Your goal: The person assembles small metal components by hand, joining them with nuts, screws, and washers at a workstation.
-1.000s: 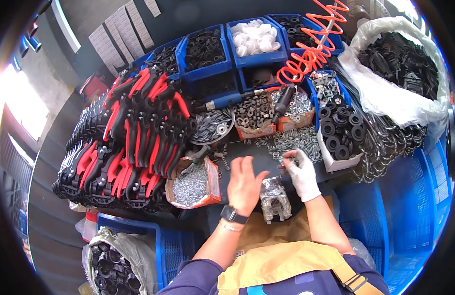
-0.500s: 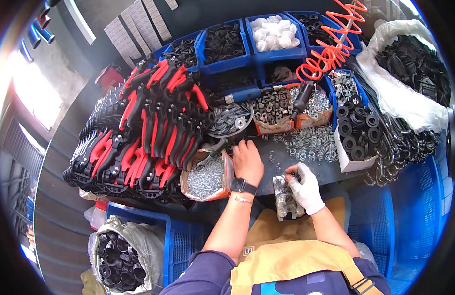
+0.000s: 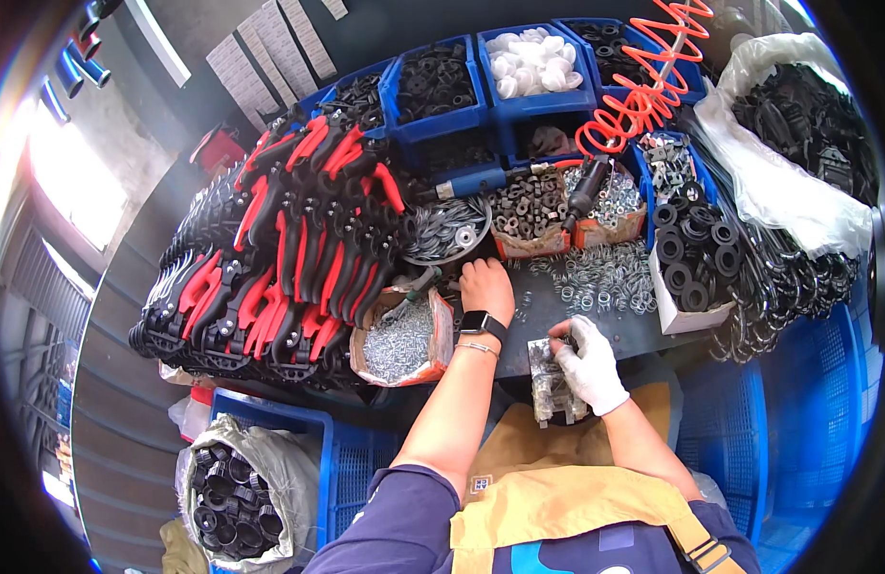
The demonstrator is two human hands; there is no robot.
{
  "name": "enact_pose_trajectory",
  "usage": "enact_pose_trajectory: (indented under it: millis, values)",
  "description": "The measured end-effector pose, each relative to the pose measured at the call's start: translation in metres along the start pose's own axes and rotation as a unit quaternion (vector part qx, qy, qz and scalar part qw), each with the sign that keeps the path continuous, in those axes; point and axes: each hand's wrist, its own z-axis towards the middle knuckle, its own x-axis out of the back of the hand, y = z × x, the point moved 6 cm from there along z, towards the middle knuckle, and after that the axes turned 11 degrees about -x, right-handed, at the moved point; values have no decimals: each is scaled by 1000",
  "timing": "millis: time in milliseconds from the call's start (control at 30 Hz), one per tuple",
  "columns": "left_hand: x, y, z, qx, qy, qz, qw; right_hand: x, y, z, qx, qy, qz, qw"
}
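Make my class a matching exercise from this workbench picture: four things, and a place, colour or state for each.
Column 1
1. Left hand
2. White rounded parts
3. Right hand
4. Coiled hose

Column 2
A. Orange-red
B. Wearing a white glove
C. Bare, with a watch at the wrist
D. In a blue bin

Pairs: 1-C, 2-D, 3-B, 4-A

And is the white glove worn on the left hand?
No, the white glove is on the right hand, while the left hand is bare, with a watch at its wrist.
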Motion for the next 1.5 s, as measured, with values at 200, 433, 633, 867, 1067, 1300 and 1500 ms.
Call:
enact_pose_trajectory:
  millis: [200,433,633,867,1067,1300,1500]
  values:
    - [-4,5,14,27,-8,-89,996,1,1,0,13,8,2,1000]
    - [2,2,14,42,-2,-212,976,2,5,-4,4,5,11,1000]
    - [12,7,13,24,28,-379,925,5,5,-3,7,11,9,1000]
    - [-3,3,9,-38,41,-351,935,2,8,-2,20,15,19,1000]
    - [14,1,5,-34,66,-324,943,3,10,-3,16,15,22,1000]
    - [3,-14,-17,2,59,-236,970,4,4,-6,34,17,29,999]
    - [30,28,-19,-39,118,-336,934,4,6,-6,51,32,35,998]
